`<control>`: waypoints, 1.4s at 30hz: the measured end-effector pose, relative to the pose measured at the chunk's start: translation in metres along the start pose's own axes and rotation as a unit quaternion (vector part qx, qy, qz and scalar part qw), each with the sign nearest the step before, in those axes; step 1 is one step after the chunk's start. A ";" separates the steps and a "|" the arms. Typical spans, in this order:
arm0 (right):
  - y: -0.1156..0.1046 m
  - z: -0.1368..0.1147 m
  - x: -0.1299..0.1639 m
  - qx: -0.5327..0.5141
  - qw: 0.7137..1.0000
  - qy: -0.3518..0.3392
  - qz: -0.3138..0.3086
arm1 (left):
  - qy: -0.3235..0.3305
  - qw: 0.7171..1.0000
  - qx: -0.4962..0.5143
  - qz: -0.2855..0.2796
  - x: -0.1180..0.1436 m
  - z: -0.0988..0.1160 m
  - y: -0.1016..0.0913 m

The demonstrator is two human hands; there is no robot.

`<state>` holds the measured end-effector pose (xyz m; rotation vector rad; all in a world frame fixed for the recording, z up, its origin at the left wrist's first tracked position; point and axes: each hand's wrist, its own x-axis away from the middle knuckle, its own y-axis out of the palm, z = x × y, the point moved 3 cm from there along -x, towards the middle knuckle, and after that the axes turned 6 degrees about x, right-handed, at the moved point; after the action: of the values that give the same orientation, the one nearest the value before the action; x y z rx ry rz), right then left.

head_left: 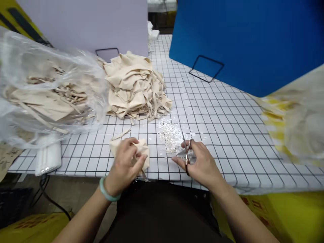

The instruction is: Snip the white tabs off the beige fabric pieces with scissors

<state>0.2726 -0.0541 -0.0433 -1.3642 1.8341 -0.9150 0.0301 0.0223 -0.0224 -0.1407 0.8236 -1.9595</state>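
1. The left hand (126, 161) is gripping a small bunched piece of cream cloth (141, 150) at the near edge of the table (227, 111); its fingers are curled round the cloth and its thumb is pressing against the right side.
2. The right hand (202, 162) is holding a pair of small scissors (186, 152) just right of the cloth, with fingers hooked through the handles and the blades pointing away, towards the far side. Whether the blades are parted cannot be told.
3. A scatter of tiny white clippings (170, 135) is lying on the grid-patterned table top just beyond the scissors, between the two hands and slightly farther out.
4. A heap of cream cloth pieces with straps (134, 87) is sitting farther off, left of centre.
5. A clear plastic bag (45, 84) filled with more such pieces is lying at the far left, partly overhanging a white device (48, 157) at the table's near left edge.
6. A blue board (243, 37) is standing at the far right, and a pale board (83, 23) at the far left.
7. A green bangle (107, 193) is circling the left wrist.
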 end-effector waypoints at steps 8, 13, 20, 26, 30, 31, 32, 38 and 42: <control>0.092 -0.112 -0.006 -0.176 0.948 -0.223 -0.146 | -0.088 0.992 0.026 -0.091 0.039 -0.041 -0.023; 0.050 -0.151 -0.095 -0.260 0.926 -0.271 -0.049 | -0.043 0.998 0.049 0.014 -0.048 -0.018 -0.071; -0.002 -0.168 -0.288 -0.188 0.970 -0.096 0.121 | -0.054 0.971 -0.183 0.141 -0.236 -0.047 -0.098; 0.085 -0.138 -0.317 -0.174 0.981 -0.057 0.065 | -0.089 0.972 -0.198 0.085 -0.263 -0.111 -0.042; 0.085 -0.133 -0.313 -0.165 0.984 -0.056 0.047 | -0.078 0.968 -0.219 0.099 -0.242 -0.106 -0.049; 0.078 -0.133 -0.309 -0.165 0.984 -0.058 0.046 | -0.075 0.965 -0.227 0.111 -0.229 -0.103 -0.057; 0.070 -0.132 -0.303 -0.163 0.983 -0.062 0.056 | -0.075 0.960 -0.236 0.128 -0.214 -0.103 -0.068; 0.050 -0.154 -0.234 -0.270 0.942 -0.163 0.112 | -0.207 0.894 -0.303 0.256 -0.143 -0.153 -0.161; 0.080 -0.194 -0.194 -0.276 0.919 -0.281 -0.033 | -0.243 0.891 -0.328 0.198 -0.159 -0.178 -0.186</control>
<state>0.1152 0.1786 0.0124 -1.7985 1.6368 0.0205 -0.0993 0.2954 -0.0094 -0.7691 1.0415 -1.1252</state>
